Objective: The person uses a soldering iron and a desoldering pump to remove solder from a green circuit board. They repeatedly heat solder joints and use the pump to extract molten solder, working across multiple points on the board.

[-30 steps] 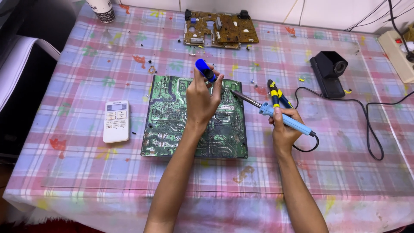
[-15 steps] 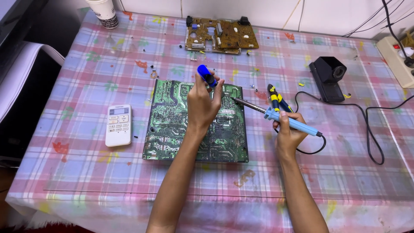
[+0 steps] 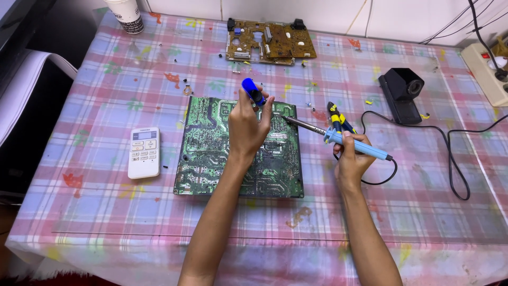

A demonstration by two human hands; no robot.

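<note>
A green circuit board (image 3: 211, 153) lies solder side up in the middle of the table. My left hand (image 3: 248, 127) hovers over its upper right part and grips a blue desoldering pump (image 3: 253, 92) upright. My right hand (image 3: 352, 159) holds a light-blue soldering iron (image 3: 354, 144); its metal tip (image 3: 296, 123) points left at the board's upper right corner. The iron's black cord (image 3: 423, 132) loops off to the right.
A brown circuit board (image 3: 270, 42) lies at the back, a black iron stand (image 3: 402, 92) at the right, blue-yellow cutters (image 3: 336, 114) beside my right hand. A white remote (image 3: 144, 152) sits left of the green board. A cup (image 3: 124, 13) stands back left, a power strip (image 3: 487, 69) far right.
Both hands keep their grips and stay over the same corner of the board; the view has shifted slightly.
</note>
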